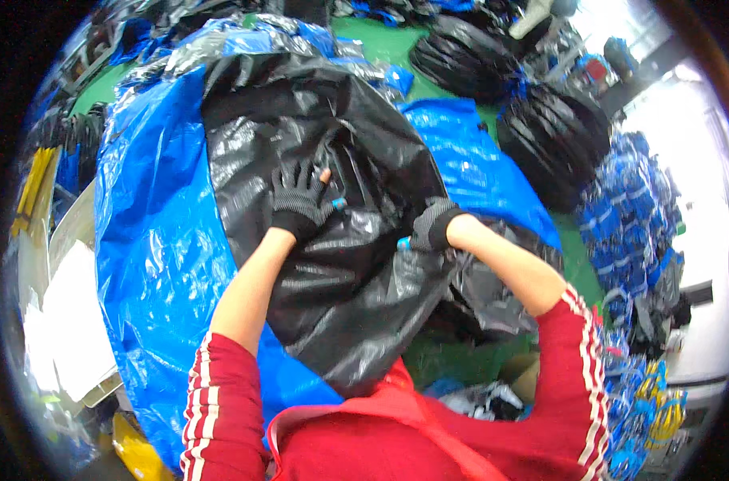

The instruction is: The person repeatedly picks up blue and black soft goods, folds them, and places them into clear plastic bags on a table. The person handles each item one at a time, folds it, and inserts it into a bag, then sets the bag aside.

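Pressing down from above, both gloved hands work on a large black plastic sheet (332, 264) that fills the middle of the frame. At the far left, a pale flat board (60, 321) sits at the frame's edge. Next comes a wide blue tarpaulin (152, 240), curving from upper left to lower left, lying under the black sheet and framing it like a backing layer. The left hand (298, 200), in a dark fingerless glove, lies flat just left of centre with its fingers spread wide on the black plastic, holding nothing; it seems placed so to pin the slippery film in place. The right hand (432, 227), just right of centre, is curled at the sheet's crumpled edge; its grip looks closed on a fold of the black plastic, though the fingertips are hidden, probably to pull the film taut against the pinned side. Red sleeves with white stripes enter from the lower edge. In the upper right, dark bundled rolls (553, 136) rest on the green floor (384, 40), with blue-packed stacks (629, 216) at far right.
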The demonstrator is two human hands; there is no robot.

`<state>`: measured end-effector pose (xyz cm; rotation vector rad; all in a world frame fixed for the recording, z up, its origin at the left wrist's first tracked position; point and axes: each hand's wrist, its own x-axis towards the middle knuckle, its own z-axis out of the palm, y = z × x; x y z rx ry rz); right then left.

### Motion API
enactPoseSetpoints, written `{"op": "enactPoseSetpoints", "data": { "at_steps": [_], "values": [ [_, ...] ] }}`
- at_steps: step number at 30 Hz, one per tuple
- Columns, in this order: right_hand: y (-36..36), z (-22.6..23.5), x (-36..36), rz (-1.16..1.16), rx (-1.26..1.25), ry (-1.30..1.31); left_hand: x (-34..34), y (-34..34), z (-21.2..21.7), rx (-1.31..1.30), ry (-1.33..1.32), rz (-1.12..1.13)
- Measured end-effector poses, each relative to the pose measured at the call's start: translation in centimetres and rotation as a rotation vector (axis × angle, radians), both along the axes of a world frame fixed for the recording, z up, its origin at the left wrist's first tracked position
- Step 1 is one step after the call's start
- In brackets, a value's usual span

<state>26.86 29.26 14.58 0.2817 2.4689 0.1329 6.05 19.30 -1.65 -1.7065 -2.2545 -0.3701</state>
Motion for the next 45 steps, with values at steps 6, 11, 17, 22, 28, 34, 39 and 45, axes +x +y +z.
{"op": "enactPoseSetpoints", "data": {
  "at_steps": [6, 11, 17, 22, 28, 34, 39, 45],
  "values": [
    [5.5, -1.2, -8.4, 0.174, 0.530, 1.371, -0.2, -0.1, 0.4, 0.001, -0.045, -0.010],
    [16.9, -0.4, -11.5, -0.420, 0.342, 0.750, 0.1, -0.5, 1.0, 0.084, -0.112, -0.037],
    [23.5, -2.8, -10.7, -0.534, 0.310, 0.851, -0.9, 0.3, 2.8, -0.084, -0.234, -0.043],
    [17.4, -4.3, -5.5, -0.554, 0.232, 0.789, -16.8, -12.6, 6.6, 0.541, -0.393, 0.223],
    [18.3, -8.2, -2.6, -0.749, 0.218, 0.652, -39.6, -43.9, -0.6, -0.129, -0.765, 1.277],
    [16.8, -6.8, -4.5, -0.723, 0.219, 0.659, -35.8, -45.5, -0.3, 0.350, -1.593, 0.691],
    [13.1, -3.8, -4.3, -0.684, 0.105, 0.412, -29.7, -42.4, 6.4, 0.490, -0.615, 0.609],
    [18.6, -3.6, -4.2, -0.566, 0.138, 0.854, -33.1, -44.0, 2.6, 0.186, -0.325, 1.097]
  ]
}}
